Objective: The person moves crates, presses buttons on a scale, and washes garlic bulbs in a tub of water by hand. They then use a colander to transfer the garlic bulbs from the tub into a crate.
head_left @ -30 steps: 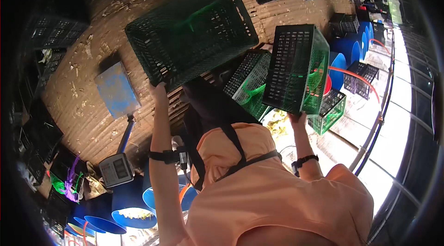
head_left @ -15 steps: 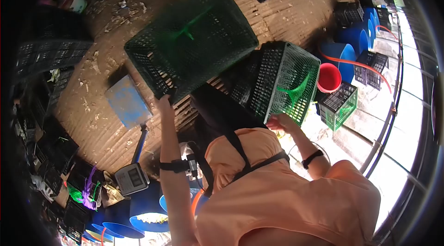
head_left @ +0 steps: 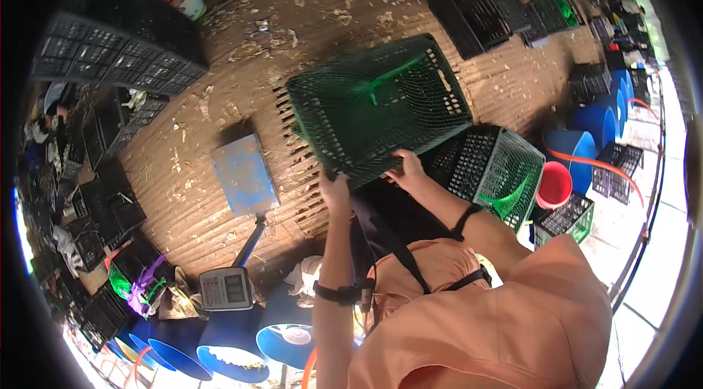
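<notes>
A dark green plastic crate (head_left: 344, 147), with green netting (head_left: 395, 114) spread over it, sits in front of me over the plank floor. My left hand (head_left: 335, 191) is closed on its near left corner. Along the near rim, my right hand (head_left: 405, 169) grips the same crate with bent fingers; part of both grips is hidden by the rim. Close by on the right, a second netted crate (head_left: 505, 177) stands tilted against dark crates. To the left of my hands is a scale with a worn blue platform (head_left: 246, 175) and a display box (head_left: 226, 289).
Blue barrels (head_left: 233, 345) line the lower left, and more blue barrels (head_left: 573, 151) stand at the right beside a red bucket (head_left: 554, 185). Stacked black crates (head_left: 121, 52) fill the upper left. An orange hose (head_left: 593, 163) crosses the right side. Scraps litter the planks (head_left: 183, 133).
My right hand has moved from beside the second crate onto the near rim of the netted crate. That crate looks smaller and farther from me. My view has shifted.
</notes>
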